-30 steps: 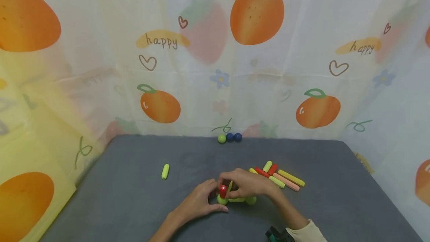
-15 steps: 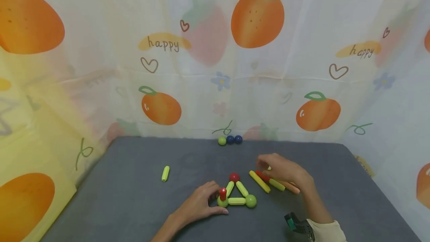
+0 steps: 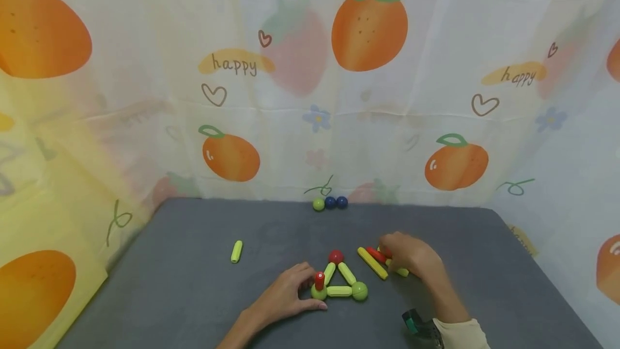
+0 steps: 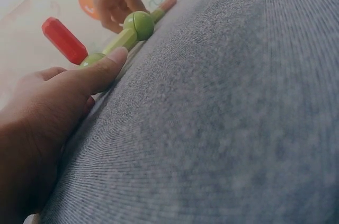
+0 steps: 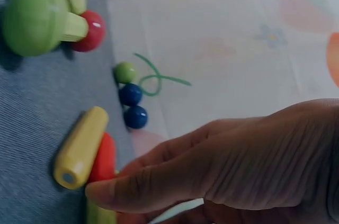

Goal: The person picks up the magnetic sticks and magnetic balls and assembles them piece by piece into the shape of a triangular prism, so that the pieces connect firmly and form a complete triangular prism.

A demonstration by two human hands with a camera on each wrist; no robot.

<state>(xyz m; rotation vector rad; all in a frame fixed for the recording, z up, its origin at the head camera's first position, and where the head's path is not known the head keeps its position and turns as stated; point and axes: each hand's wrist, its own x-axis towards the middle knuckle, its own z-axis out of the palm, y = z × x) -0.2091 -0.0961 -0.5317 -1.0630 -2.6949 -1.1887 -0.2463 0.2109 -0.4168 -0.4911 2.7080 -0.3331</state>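
Observation:
On the grey cloth lies a triangle of three yellow-green rods, with a red ball at its far corner and a green ball at the right one. My left hand holds the left corner's green ball between thumb and fingers. From that ball a short red rod stands up. My right hand reaches into a pile of rods, its thumb beside a red rod and a yellow-green rod. I cannot tell whether it pinches one, as the hand hides its fingertips.
A yellow rod lies at the left edge of the pile, close to the triangle. One yellow-green rod lies alone at the left. At the table's back edge sit a small green ball and two blue balls, before a fruit-print curtain.
My right hand has left the triangle, moved right to the pile and lowered among its rods. The yellow rod there now lies nearer the triangle. My left hand has stayed at the green ball.

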